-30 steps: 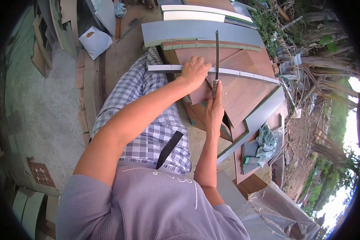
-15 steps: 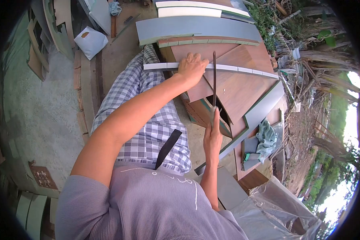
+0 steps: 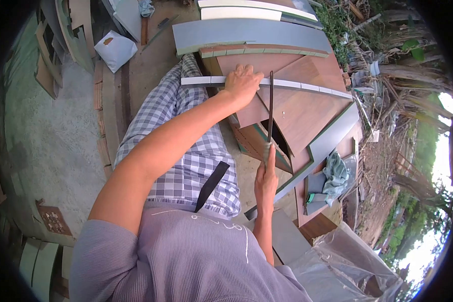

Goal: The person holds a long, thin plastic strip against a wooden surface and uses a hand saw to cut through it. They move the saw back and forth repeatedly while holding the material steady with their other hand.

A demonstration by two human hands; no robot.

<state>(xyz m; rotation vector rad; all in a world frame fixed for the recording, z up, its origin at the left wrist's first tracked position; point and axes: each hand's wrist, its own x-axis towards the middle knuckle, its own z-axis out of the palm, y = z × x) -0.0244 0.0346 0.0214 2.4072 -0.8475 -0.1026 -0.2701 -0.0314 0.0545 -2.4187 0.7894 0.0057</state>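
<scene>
A long narrow strip (image 3: 307, 86), white on top with thin lines across it at intervals, lies over brown boards (image 3: 292, 110). My left hand (image 3: 244, 83) is closed over the strip, its fingers curled round the far edge. My right hand (image 3: 267, 178) grips the wrapped handle of a thin, dark-bladed saw (image 3: 271, 108), seen nearly edge-on. The blade crosses the strip just right of my left hand; its teeth are too small to make out. The strip's left end reaches over my checked trouser leg (image 3: 161, 100).
Grey and white boards (image 3: 251, 34) lie beyond the strip. An angled grey panel (image 3: 332, 131) and a bluish cloth (image 3: 337, 171) are at right, with a cardboard box (image 3: 251, 136) under the boards. A white sack (image 3: 116, 50) and leaning panels (image 3: 75, 30) stand at left.
My right hand has drawn the saw back toward my body, so its tip sits closer to the strip. My left hand stays on the strip.
</scene>
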